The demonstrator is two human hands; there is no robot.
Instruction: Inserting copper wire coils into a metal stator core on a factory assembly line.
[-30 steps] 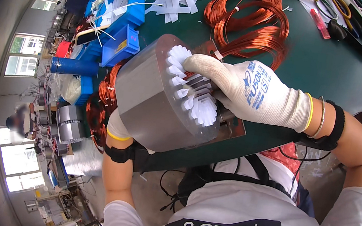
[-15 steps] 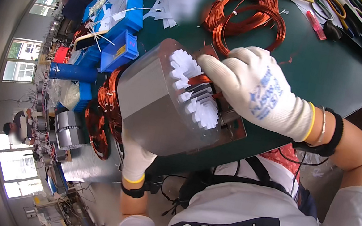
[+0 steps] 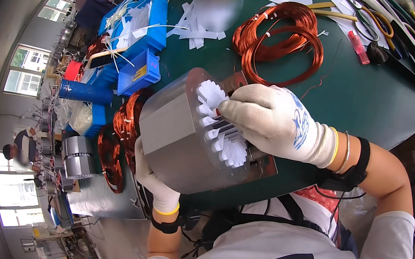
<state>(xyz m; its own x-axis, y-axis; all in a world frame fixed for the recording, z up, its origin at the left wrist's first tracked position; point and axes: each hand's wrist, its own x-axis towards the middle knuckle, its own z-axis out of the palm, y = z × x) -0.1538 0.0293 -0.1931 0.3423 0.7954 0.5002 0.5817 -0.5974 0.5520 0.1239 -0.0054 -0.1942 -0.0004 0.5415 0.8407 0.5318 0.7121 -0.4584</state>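
A grey metal motor stator (image 3: 167, 123) lies on its side on the green table, with white paper slot liners (image 3: 229, 147) fanned out at its right end. My left hand (image 3: 157, 181), in a white glove, holds the stator's near left edge; some of its fingers are hidden behind it. At the slots my gloved right hand (image 3: 280, 121) is closed, its fingertips pinched on copper wire (image 3: 218, 112), of which only a small bit shows. Copper coils (image 3: 127, 121) lie against the stator's left end.
Beyond the right hand lie loops of copper wire (image 3: 282, 43). Blue bins (image 3: 140, 71) and a blue cylinder (image 3: 84, 92) stand left, near another stator (image 3: 77, 157). Scissors (image 3: 364, 27) and a red-pink marker-like tool (image 3: 358, 48) lie at the far right. People work in the background.
My right hand has come down and turned, its fingers now lower over the slots and covering most of the copper wire. The view has shifted slightly; my left hand stays at the stator.
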